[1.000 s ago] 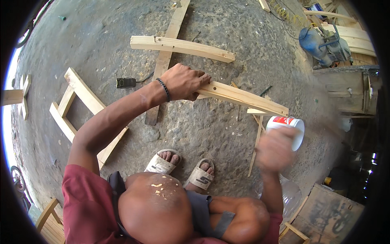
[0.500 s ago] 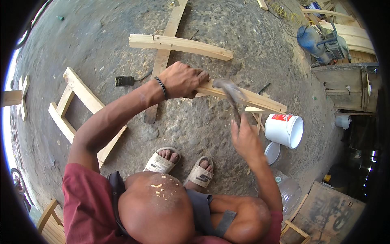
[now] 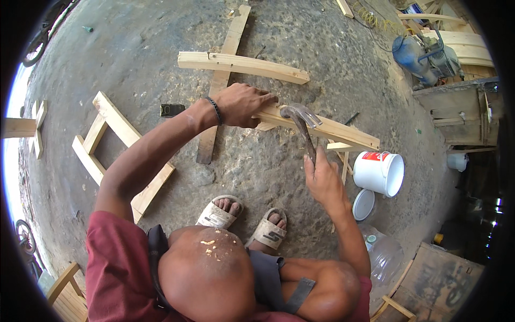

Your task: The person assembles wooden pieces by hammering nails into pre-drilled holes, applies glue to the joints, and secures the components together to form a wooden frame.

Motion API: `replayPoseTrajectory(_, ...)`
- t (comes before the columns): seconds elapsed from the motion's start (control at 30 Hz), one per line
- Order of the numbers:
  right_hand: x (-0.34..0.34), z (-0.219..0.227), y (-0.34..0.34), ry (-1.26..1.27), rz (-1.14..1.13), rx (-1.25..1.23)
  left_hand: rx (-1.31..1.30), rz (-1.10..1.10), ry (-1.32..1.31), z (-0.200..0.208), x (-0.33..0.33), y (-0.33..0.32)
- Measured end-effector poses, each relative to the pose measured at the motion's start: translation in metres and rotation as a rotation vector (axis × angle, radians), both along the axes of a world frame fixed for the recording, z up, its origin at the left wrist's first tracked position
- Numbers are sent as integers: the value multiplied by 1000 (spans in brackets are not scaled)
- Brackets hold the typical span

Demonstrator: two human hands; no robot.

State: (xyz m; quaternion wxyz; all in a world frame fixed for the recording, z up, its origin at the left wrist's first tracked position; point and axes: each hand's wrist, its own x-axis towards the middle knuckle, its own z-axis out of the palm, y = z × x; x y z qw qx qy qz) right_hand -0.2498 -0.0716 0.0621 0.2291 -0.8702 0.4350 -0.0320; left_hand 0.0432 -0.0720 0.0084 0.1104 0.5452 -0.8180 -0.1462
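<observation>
My right hand (image 3: 326, 180) is wrapped round the handle of a claw hammer (image 3: 300, 118). The hammer's head rests at, or just above, a pale wooden bar (image 3: 348, 135); contact is hard to make out. At the bar's left end my left hand (image 3: 241, 104) is closed on the wood, with a dark beaded bracelet at its wrist. Any nail by my left fingers is hidden or too small to see. Just beyond that hand, a curved wooden piece (image 3: 257, 66) with nails lies across a long flat board (image 3: 220, 80).
On the left lies a joined wooden frame (image 3: 115, 121), with a black tape measure (image 3: 173, 110) nearby. A white bucket (image 3: 375, 170) lies tipped beside its lid (image 3: 363, 205) on the right. Farther off are a blue compressor (image 3: 413, 53) and a wooden box (image 3: 456, 112).
The hammer was blurred by motion and now shows sharply, its head still over the bar. The whole view has shifted slightly. My left hand keeps its hold.
</observation>
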Motion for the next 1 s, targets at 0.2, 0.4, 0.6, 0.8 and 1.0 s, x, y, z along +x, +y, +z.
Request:
replayPoseTrajectory(0.2,-3,-6,-4,-37,-9,30,42,59,-54,5,-6,-1)
replayPoseTrajectory(0.4,7,33,0,-207,-85,107,-5,73,-67,2,-3,4)
replayPoseTrajectory(0.6,4,114,-12,-944,-18,-36,13,87,-37,3,-5,0)
replayPoseTrajectory(0.8,-3,87,-16,-668,26,-156,36,128,-35,9,-11,-3)
replayPoseTrajectory(1.0,15,60,-28,-155,-79,136,3,116,-31,-4,-11,3)
